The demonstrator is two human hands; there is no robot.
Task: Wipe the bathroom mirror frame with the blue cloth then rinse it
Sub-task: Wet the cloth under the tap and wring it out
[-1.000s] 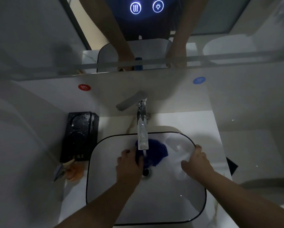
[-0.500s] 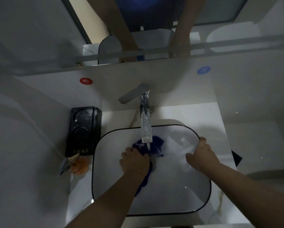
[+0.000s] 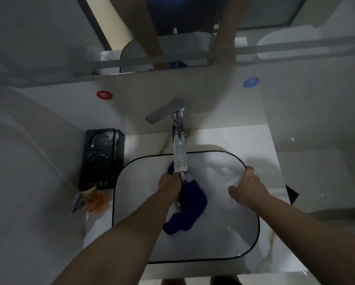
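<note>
The dark blue cloth lies bunched in the white, black-rimmed basin. Its upper end sits under the spout of the chrome tap, and the rest trails down across the bowl floor towards me. My left grip is clamped on that upper end, fingers curled round it just where what looks like a thin stream of water lands. Most of the cloth hangs free below and to the right of that grip, touching the forearm.

I judge this to be the rinse, with the frame wiping behind me. To do it well I would feed the cloth through the stream bit by bit, squeezing and easing off. That way the trailing lower part gets under the water rather than only the held end. I would keep it low in the bowl so nothing splashes onto the white marbled tabletop.

My right grip is well apart from the cloth. It rests on the basin's right rim with the fingers loosely spread, holding nothing. It could come in to wring.

A black rectangular box stands left of the basin. The wall mirror hangs above the tap.
</note>
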